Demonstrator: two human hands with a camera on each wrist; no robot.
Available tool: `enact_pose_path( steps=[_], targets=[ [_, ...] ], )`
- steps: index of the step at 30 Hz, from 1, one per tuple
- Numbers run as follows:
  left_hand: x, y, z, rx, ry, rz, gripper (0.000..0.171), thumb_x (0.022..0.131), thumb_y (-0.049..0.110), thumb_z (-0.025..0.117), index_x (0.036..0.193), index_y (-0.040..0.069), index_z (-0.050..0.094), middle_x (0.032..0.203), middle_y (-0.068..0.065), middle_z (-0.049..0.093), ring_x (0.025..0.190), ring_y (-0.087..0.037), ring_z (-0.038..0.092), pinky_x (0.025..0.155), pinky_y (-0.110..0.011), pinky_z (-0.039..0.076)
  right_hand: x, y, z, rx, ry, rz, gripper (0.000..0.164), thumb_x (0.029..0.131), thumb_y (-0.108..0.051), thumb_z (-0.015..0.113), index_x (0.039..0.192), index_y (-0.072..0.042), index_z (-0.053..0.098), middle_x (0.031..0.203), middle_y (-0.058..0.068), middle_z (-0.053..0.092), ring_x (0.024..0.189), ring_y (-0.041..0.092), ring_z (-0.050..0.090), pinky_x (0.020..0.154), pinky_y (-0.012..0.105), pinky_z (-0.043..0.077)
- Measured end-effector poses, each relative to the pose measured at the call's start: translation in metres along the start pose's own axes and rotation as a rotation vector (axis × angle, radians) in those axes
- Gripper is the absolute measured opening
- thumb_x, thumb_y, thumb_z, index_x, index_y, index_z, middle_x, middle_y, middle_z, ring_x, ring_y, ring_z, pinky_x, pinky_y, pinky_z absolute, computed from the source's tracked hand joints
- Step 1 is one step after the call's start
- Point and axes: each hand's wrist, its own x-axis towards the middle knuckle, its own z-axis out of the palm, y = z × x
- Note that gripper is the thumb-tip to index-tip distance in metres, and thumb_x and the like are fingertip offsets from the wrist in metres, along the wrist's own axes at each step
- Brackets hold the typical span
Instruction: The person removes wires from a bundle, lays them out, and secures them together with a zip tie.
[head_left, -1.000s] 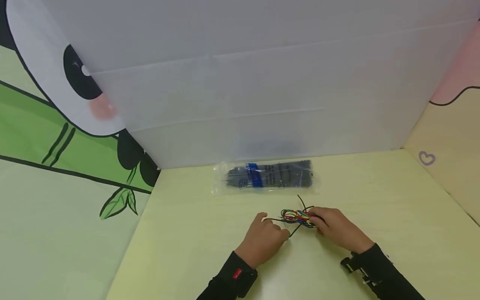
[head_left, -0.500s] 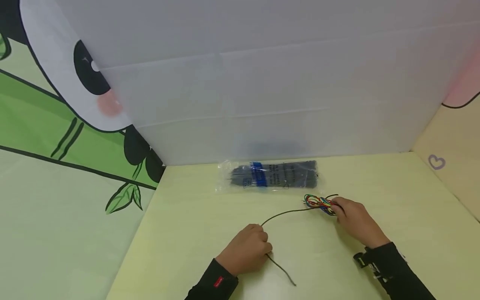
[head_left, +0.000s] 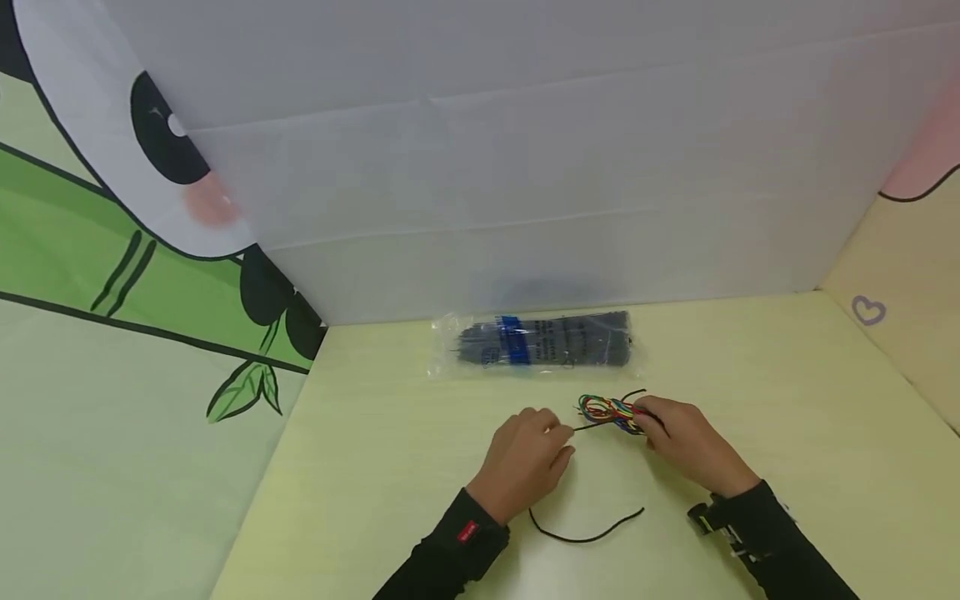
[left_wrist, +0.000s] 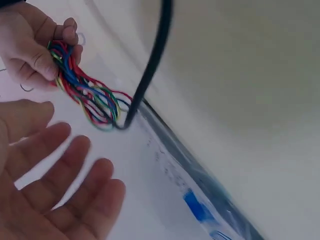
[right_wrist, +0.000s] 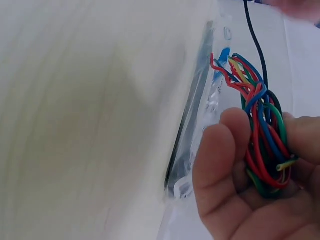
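My right hand (head_left: 693, 443) grips a bundle of coloured wires (head_left: 627, 417), with red, blue, green and yellow loops sticking out past the fingers. In the right wrist view, the fingers and thumb curl round the wire bundle (right_wrist: 260, 125). A black wire (head_left: 577, 542) leads out of the bundle and passes behind my left hand (head_left: 522, 458). Its loose end lies in a curve on the table. The left wrist view has the left hand (left_wrist: 65, 195) with its fingers spread and nothing held, while the black wire (left_wrist: 148, 70) hangs close to the camera.
A clear plastic bag of dark thin strips (head_left: 577, 342) with a blue band lies at the table's back edge. Behind it stands a white wall panel (head_left: 480, 183). Printed panels flank the pale yellow table (head_left: 360, 467).
The left hand drew the black wire out of the bundle toward the near left, then let go and moved back toward the bundle. The right hand keeps its grip.
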Motion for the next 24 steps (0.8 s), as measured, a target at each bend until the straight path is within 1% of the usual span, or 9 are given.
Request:
enact_pose_path(
  steps=[2, 4, 6, 8, 11, 16, 19, 22, 24],
  targets=[
    [0.013, 0.005, 0.002, 0.071, 0.011, -0.022, 0.017, 0.092, 0.037, 0.068, 0.1, 0.023, 0.073, 0.087, 0.006, 0.067, 0.073, -0.012, 0.059, 0.06, -0.023, 0.047, 0.001, -0.004, 0.003, 0.029, -0.005, -0.009, 0.012, 0.104, -0.023, 0.049, 0.1, -0.021, 0.06, 0.075, -0.005, 0.057, 0.061, 0.002, 0.048, 0.058, 0.022, 0.041],
    [0.023, 0.009, 0.006, 0.125, -0.002, -0.023, 0.016, 0.091, 0.039, 0.068, 0.095, 0.024, 0.073, 0.082, 0.007, 0.068, 0.066, -0.012, 0.058, 0.053, -0.024, 0.045, 0.001, -0.007, 0.005, 0.065, -0.009, -0.019, 0.013, 0.104, -0.024, 0.049, 0.101, -0.021, 0.061, 0.075, -0.004, 0.057, 0.061, 0.002, 0.049, 0.058, 0.022, 0.042],
    [0.028, 0.012, 0.008, 0.148, -0.017, -0.02, 0.015, 0.091, 0.038, 0.069, 0.091, 0.025, 0.074, 0.077, 0.008, 0.067, 0.059, -0.011, 0.055, 0.046, -0.024, 0.039, 0.002, -0.01, 0.007, 0.085, -0.006, -0.029, 0.013, 0.104, -0.024, 0.05, 0.101, -0.02, 0.061, 0.074, -0.004, 0.057, 0.06, 0.003, 0.048, 0.057, 0.023, 0.042],
    [0.029, 0.013, 0.011, 0.154, -0.031, -0.018, 0.009, 0.091, 0.033, 0.07, 0.089, 0.025, 0.074, 0.075, 0.009, 0.067, 0.056, -0.011, 0.054, 0.042, -0.023, 0.034, 0.001, -0.011, 0.01, 0.088, 0.01, -0.034, 0.012, 0.103, -0.023, 0.051, 0.101, -0.021, 0.063, 0.075, -0.003, 0.059, 0.06, 0.002, 0.049, 0.057, 0.022, 0.043],
    [0.028, 0.013, 0.011, 0.128, -0.045, -0.012, 0.003, 0.089, 0.026, 0.072, 0.089, 0.026, 0.075, 0.078, 0.01, 0.068, 0.058, -0.01, 0.057, 0.042, -0.022, 0.036, 0.0, -0.01, 0.015, 0.053, 0.067, -0.038, 0.011, 0.101, -0.02, 0.054, 0.1, -0.021, 0.065, 0.076, -0.004, 0.06, 0.061, 0.0, 0.049, 0.057, 0.022, 0.042],
    [0.025, 0.011, 0.011, 0.086, -0.083, 0.019, 0.01, 0.087, 0.017, 0.071, 0.089, 0.025, 0.075, 0.078, 0.01, 0.069, 0.067, -0.008, 0.063, 0.049, -0.02, 0.045, -0.002, -0.003, 0.019, -0.02, 0.217, -0.03, 0.014, 0.102, -0.017, 0.054, 0.102, -0.015, 0.068, 0.07, -0.007, 0.057, 0.059, -0.002, 0.049, 0.058, 0.022, 0.04],
    [0.02, 0.003, 0.009, 0.078, -0.085, 0.003, 0.014, 0.085, 0.011, 0.07, 0.087, 0.024, 0.075, 0.075, 0.008, 0.067, 0.067, -0.008, 0.064, 0.051, -0.02, 0.047, -0.004, 0.003, 0.013, -0.033, 0.295, 0.028, 0.018, 0.103, -0.019, 0.051, 0.102, -0.014, 0.068, 0.066, -0.007, 0.056, 0.058, -0.001, 0.048, 0.058, 0.024, 0.039],
    [0.013, -0.008, 0.006, 0.07, -0.068, -0.038, 0.014, 0.084, 0.009, 0.071, 0.084, 0.023, 0.074, 0.071, 0.007, 0.064, 0.065, -0.009, 0.063, 0.051, -0.021, 0.046, -0.004, 0.008, 0.006, -0.046, 0.314, 0.072, 0.019, 0.104, -0.02, 0.05, 0.102, -0.013, 0.068, 0.067, -0.005, 0.058, 0.058, 0.001, 0.048, 0.057, 0.024, 0.038],
    [0.009, -0.014, 0.005, 0.058, -0.053, -0.057, 0.013, 0.084, 0.01, 0.072, 0.083, 0.022, 0.074, 0.07, 0.007, 0.063, 0.065, -0.009, 0.063, 0.051, -0.021, 0.046, -0.002, 0.009, 0.002, -0.052, 0.305, 0.083, 0.019, 0.103, -0.02, 0.051, 0.103, -0.012, 0.068, 0.07, -0.002, 0.06, 0.06, 0.003, 0.049, 0.057, 0.024, 0.038]
  ],
)
